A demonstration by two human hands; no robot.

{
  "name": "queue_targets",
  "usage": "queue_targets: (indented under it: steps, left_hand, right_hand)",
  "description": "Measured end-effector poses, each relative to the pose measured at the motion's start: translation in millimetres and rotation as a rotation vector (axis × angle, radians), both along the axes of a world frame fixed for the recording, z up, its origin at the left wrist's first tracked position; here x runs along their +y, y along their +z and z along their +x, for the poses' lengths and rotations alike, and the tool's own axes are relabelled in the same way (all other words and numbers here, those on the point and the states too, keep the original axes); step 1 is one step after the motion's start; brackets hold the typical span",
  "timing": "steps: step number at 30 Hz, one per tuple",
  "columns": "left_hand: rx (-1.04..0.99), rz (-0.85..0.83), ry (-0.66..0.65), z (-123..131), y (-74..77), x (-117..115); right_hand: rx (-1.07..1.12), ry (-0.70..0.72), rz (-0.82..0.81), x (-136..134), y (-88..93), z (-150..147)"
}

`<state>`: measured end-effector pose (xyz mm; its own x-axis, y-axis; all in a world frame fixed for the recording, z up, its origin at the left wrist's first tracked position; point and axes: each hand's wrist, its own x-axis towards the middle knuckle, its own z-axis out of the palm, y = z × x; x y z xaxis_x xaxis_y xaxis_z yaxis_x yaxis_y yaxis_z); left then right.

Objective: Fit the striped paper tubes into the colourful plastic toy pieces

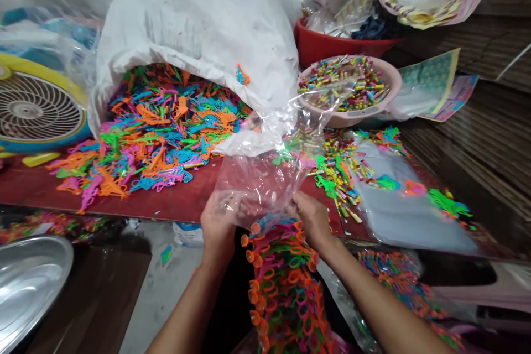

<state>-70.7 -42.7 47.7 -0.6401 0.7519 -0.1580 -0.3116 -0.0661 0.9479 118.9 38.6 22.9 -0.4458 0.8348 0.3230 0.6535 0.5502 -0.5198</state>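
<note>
A clear plastic bag [259, 182] stretches between my two hands above the red table's front edge. My left hand [218, 227] is closed on the bag's left side, its fingers partly behind the film. On the right side, my right hand [311, 218] grips the bag near its lower edge; its fingertips are partly hidden. Directly below and between my hands, a long stack of small colourful plastic toys [286, 282] with orange rings along its sides hangs toward my lap. The toys look gun-shaped.
A white sack [207, 16] spills loose toys [166, 127] onto the red table [186, 199]. A pink basin [392, 80] holds small striped tubes. Flat plastic bags [398, 193] lie at right. A yellow-blue fan [37, 105] stands left, above a metal basin [33, 287].
</note>
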Motion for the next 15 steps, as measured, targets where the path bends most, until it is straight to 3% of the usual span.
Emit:
queue_targets:
  steps: [4,6,10,13,15]
  left_hand:
    - [-0.108,0.028,-0.277,-5,7.0,0]
    - [-0.183,0.045,-0.344,-3,14.1,2]
    - [-0.082,-0.043,-0.259,-4,14.5,12]
    - [0.206,-0.129,-0.117,-13,-0.1,19]
    - [0.477,-0.191,-0.107,-20,-9.8,18]
  right_hand:
    - [-0.099,0.015,0.100,-1,0.4,1]
    - [-0.126,-0.001,0.112,0,-0.5,1]
    - [-0.162,-0.005,0.127,4,-5.0,0]
    - [-0.196,-0.051,0.145,6,-7.4,3]
    - [-0.225,-0.077,0.152,7,-7.1,5]
